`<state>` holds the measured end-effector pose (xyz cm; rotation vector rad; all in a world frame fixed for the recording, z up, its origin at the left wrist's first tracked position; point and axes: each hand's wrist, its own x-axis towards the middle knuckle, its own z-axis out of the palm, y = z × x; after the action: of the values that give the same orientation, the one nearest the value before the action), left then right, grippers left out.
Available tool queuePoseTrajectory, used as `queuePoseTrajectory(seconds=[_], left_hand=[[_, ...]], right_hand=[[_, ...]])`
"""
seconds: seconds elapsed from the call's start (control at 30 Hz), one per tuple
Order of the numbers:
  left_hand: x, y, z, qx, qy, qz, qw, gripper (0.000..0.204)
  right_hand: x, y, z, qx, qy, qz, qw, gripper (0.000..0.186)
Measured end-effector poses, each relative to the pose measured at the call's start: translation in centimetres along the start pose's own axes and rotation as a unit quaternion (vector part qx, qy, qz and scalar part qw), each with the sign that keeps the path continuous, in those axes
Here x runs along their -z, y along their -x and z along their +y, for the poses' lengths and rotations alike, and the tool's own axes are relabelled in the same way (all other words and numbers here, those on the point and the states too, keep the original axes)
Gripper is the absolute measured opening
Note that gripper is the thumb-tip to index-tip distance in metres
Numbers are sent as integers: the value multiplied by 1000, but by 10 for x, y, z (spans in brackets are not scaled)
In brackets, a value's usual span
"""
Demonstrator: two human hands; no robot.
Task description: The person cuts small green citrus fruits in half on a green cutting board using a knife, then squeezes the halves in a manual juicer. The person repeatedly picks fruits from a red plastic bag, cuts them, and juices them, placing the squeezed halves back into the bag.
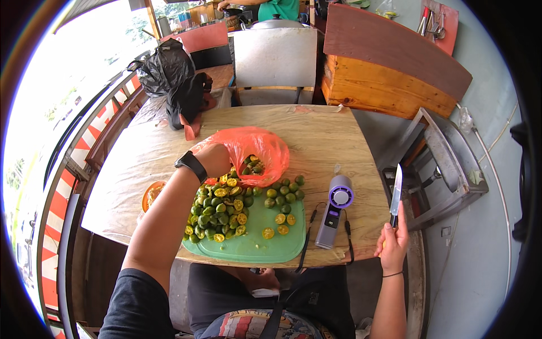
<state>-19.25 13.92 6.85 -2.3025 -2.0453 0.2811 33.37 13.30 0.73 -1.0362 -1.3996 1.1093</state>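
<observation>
My right hand (393, 244) is closed around the handle of a knife (397, 189), its blade pointing up, off the right edge of the table. My left hand (215, 161), with a black watch (192, 166) at the wrist, reaches to the mouth of a thin red plastic bag (265, 148); its fingers are hidden there. Cut citrus pieces show inside the bag. In front of it lies a green cutting board (276, 248), heaped on the left with small green citrus fruits (212, 217), many cut. Several whole ones (285, 192) sit at the board's upper right, above a few orange-fleshed halves (268, 233).
A grey handheld fan (334, 212) with a strap lies right of the board. An orange-rimmed container (151, 195) stands left of my forearm. Black plastic bags (166, 70) rest at the table's far left corner. Beyond a chair (275, 59), a person in green (279, 10) stands.
</observation>
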Motion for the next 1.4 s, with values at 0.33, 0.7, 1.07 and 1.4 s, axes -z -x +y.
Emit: queuePoseTrajectory(seconds=[0.33, 0.7, 1.07, 1.4], left_hand=[[-49, -18, -16, -14, 29, 71, 997, 30], [52, -7, 23, 27, 581, -23, 813, 34], [41, -61, 54, -47, 858, 13, 511, 21], [4, -61, 7, -35, 138, 103, 984, 25]], right_hand=[[-1, 0, -2, 9, 6, -5, 1000, 61], [-3, 0, -3, -16, 10, 13, 1000, 62], [-8, 0, -8, -23, 15, 22, 999, 65], [-6, 0, -4, -10, 12, 15, 1000, 65]])
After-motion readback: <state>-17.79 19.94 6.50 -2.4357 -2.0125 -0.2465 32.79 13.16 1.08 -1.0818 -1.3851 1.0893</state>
